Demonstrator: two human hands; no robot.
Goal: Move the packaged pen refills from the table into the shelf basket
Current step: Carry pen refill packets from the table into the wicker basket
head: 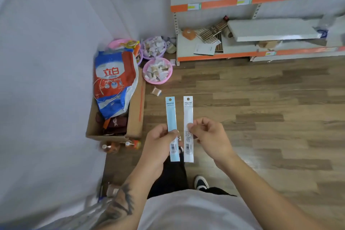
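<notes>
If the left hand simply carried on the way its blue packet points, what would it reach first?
Hard to judge depth, but the left hand, holding the blue refill packet, looks aimed over bare floor toward a small wrapper, then the pink basin.

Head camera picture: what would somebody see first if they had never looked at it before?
First, the two long thin packets held up side by side in the middle: the left hand pinches a pale blue refill packet, and the right hand pinches a white refill packet. Next, the big red, white and blue detergent bag sticking out of a cardboard box on the left, by pink bowls of wrapped sweets.
</notes>
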